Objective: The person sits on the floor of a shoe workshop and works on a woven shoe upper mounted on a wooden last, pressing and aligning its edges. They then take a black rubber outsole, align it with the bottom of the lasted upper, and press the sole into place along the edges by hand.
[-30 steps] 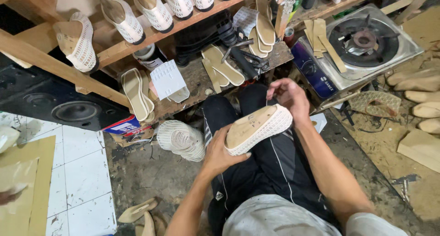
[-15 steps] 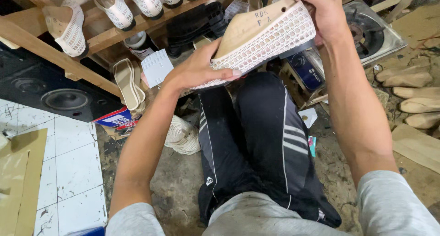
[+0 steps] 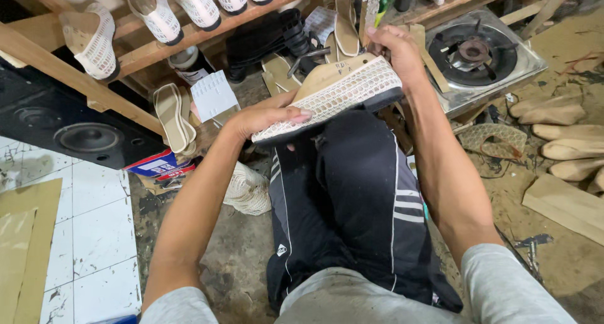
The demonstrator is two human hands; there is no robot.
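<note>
I hold a wedge shoe [image 3: 340, 94] with a white woven mesh side and a tan wooden last inside, above my black-trousered legs. My left hand [image 3: 261, 119] grips its toe end from the side, fingers laid along the mesh. My right hand [image 3: 393, 50] grips the heel end from above. The shoe lies tilted, its heel end higher and farther from me.
A wooden rack [image 3: 157, 44] at the top left carries several white mesh shoes. Loose insoles [image 3: 173, 116] lie below it beside a black speaker [image 3: 75, 135]. A gas stove [image 3: 481, 53] stands at the top right, wooden lasts [image 3: 560, 132] at the right, another mesh shoe [image 3: 248, 189] on the floor.
The shoe, raised from my lap a second ago, has come slightly down and away from the camera; both hands keep their grip on it.
</note>
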